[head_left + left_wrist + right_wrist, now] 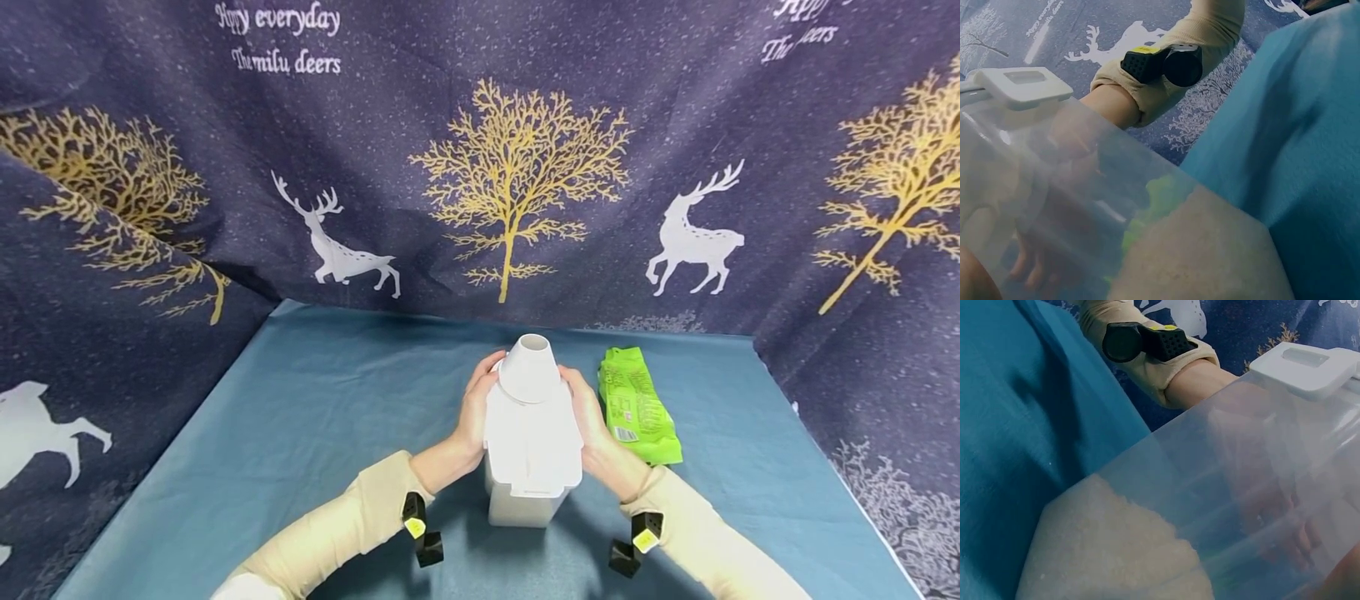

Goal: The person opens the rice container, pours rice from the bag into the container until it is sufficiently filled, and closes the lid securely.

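Left hand: my left hand (476, 412) is on the left side of the box (531, 442), fingers curled round its upper part, holding it

Right hand: my right hand (596, 425) is on the right side of the box, fingers curled round it too, holding it

Box: a clear box with a white lid (534, 433); it stands on the worktop (300, 433) between my two hands, near the middle, close to me

Spout: a white cone spout (529, 367) sits on top of the lid at the far end, its round hole open and facing up

Tab: from my left wrist I see a flat white tab (1019, 87) at the lid's edge; the same tab (1307, 365) shows from my right wrist

Grains: there are pale small grains (1116, 550) in the bottom of the box, heaped to one side; the pile (1210, 256) fills only the low part

Bag: a green bag (637, 406) lies flat on the worktop just beside my right hand, on the right of the box; I can see its green (1157, 200) through the clear wall

Worktop: it has a blue cloth on it

Sleeves: my sleeves (345, 525) are cream, and each wrist has a small black camera (420, 529)

Curtain: a dark blue curtain (480, 125) with gold trees and white deer hangs behind and at both sides
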A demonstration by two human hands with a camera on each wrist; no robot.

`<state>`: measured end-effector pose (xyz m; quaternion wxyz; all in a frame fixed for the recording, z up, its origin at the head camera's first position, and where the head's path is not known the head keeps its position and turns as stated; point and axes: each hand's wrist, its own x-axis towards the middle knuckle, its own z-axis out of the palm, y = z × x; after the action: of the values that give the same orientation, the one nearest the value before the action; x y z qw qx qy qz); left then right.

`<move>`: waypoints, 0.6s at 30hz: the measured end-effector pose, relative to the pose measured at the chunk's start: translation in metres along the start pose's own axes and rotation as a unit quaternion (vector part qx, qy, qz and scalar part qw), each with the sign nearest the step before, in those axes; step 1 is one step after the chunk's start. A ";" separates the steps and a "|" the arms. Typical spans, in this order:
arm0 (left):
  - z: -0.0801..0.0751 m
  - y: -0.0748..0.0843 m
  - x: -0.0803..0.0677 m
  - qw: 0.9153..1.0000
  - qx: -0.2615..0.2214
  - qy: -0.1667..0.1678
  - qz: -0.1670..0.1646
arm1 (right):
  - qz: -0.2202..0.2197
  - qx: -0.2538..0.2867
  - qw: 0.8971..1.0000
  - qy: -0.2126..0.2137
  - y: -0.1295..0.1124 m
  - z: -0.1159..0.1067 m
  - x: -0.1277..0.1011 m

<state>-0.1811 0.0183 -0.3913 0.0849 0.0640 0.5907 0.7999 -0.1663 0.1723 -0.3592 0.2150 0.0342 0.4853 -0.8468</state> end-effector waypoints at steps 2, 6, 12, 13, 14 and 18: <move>-0.002 0.001 0.000 1.000 0.013 -0.004 -0.003 | 0.003 -0.019 1.000 0.012 0.002 -0.003 0.002; -0.006 0.002 0.002 0.999 0.047 -0.011 -0.005 | 0.007 -0.057 0.998 0.020 0.004 -0.010 0.006; -0.008 0.005 -0.001 0.994 0.107 -0.034 0.014 | 0.014 -0.134 0.990 0.048 0.004 -0.014 -0.002; -0.009 0.006 -0.002 0.992 0.118 -0.040 0.018 | 0.013 -0.149 0.987 0.061 0.004 -0.015 -0.004; -0.009 0.007 -0.003 0.990 0.130 -0.046 0.021 | 0.011 -0.168 0.983 0.074 0.005 -0.015 -0.006; -0.013 0.011 -0.010 0.980 0.188 -0.057 0.029 | -0.008 -0.240 0.965 0.105 0.007 -0.015 -0.014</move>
<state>-0.1751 0.0005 -0.3847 0.0818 0.1417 0.7222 0.6720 -0.1533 0.1867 -0.3692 0.1579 0.0669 0.6945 -0.6987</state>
